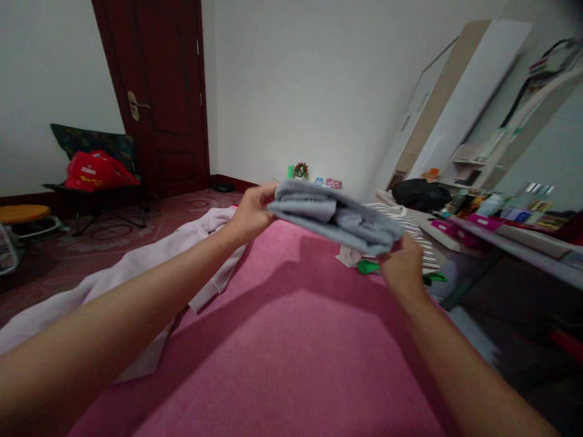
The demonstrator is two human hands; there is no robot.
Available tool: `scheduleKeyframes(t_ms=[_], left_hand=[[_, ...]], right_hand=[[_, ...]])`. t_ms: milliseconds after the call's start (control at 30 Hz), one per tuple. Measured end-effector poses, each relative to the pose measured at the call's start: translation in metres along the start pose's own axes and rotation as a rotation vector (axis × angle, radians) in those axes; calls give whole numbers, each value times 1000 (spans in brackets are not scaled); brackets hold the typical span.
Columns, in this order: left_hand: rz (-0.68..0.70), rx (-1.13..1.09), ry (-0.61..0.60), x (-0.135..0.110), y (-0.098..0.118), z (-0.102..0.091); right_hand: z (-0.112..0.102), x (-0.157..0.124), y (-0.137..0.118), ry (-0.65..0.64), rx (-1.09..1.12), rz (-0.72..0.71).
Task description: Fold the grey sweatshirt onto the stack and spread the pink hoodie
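Both my arms reach out over a pink blanket (282, 340) that covers a bed. Between my hands I hold up a folded grey cloth (334, 216), clear of the blanket. My left hand (251, 212) pinches its left end, fingers closed on the fabric. My right hand (403, 267) grips its lower right corner from below, fingers wrapped around it. A pale pink garment (136, 267) lies spread along the bed's left edge under my left arm.
A striped garment (414, 233) and green bits (368, 266) lie at the bed's far right. A cluttered desk (501, 237) with a black bag (421, 194) stands right. A dark door (159, 91), a chair with a red bag (98, 171) and a yellow stool (22, 213) stand left.
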State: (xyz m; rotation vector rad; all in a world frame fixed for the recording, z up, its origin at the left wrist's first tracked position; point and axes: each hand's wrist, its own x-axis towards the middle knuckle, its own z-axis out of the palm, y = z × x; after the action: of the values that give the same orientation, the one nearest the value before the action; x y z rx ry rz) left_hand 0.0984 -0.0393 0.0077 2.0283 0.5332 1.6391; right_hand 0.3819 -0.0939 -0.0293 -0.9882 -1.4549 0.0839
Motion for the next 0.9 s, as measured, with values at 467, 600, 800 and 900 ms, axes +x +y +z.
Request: scheduleKeyframes(t_ms=[467, 600, 800, 900], left_hand=[[-209, 467, -481, -52, -35, 46], [-264, 715, -695, -95, -57, 77], [-299, 675, -658, -117, -74, 77], [-395, 676, -460, -110, -74, 67]], right_hand=[[22, -41, 20, -372, -386, 134], [58, -81, 45, -606, -681, 147], [59, -105, 54, -608, -670, 195], [49, -96, 58, -411, -628, 283]])
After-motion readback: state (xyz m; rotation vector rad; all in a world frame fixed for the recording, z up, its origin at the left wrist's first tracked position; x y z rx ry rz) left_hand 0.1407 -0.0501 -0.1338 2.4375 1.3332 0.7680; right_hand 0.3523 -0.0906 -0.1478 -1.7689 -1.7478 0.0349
